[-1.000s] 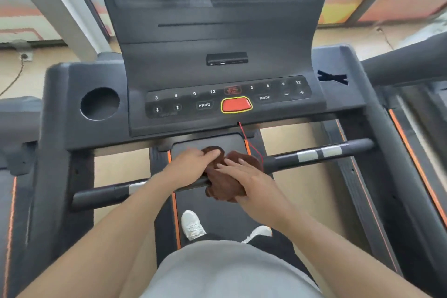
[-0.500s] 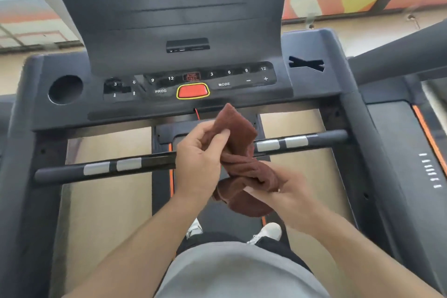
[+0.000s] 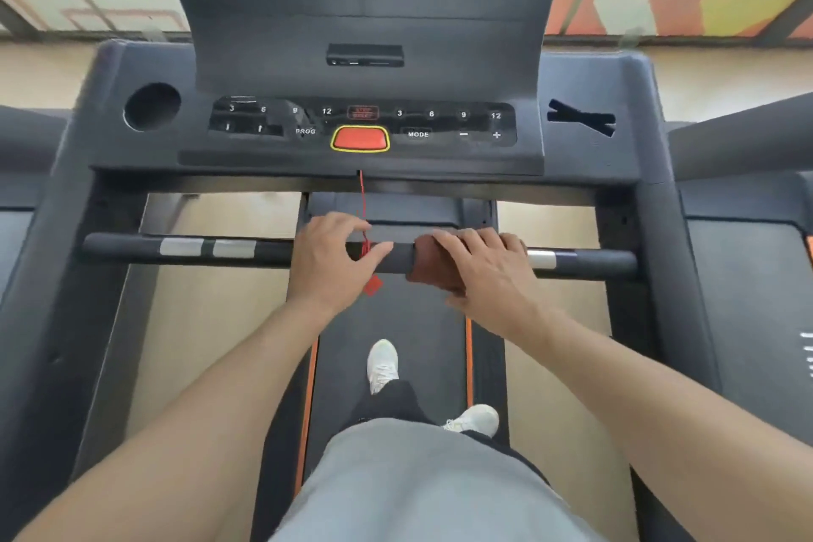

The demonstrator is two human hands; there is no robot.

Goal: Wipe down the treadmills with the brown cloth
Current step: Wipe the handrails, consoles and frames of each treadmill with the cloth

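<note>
I stand on a dark grey treadmill, its console (image 3: pixel 576 163) in front of me. A black handlebar (image 3: pixel 132 249) with silver sensor bands crosses below the console. The brown cloth (image 3: pixel 429 266) is wrapped over the bar right of centre. My right hand (image 3: pixel 488 273) grips the cloth against the bar, fingers over the top and thumb underneath, hiding most of it. My left hand (image 3: pixel 330 264) is curled over the bar at its middle, beside the cloth.
A red safety cord (image 3: pixel 361 198) hangs from the console past my left hand, its clip (image 3: pixel 373 286) below the bar. The belt (image 3: pixel 413 343) holds my white shoes. A round cup holder (image 3: pixel 151 106) sits at the console's left. Neighbouring treadmills (image 3: pixel 748 277) flank both sides.
The cloth was lifted off the bar and held up in both hands, then came back down further right. My left hand let go of it and moved onto the bar.
</note>
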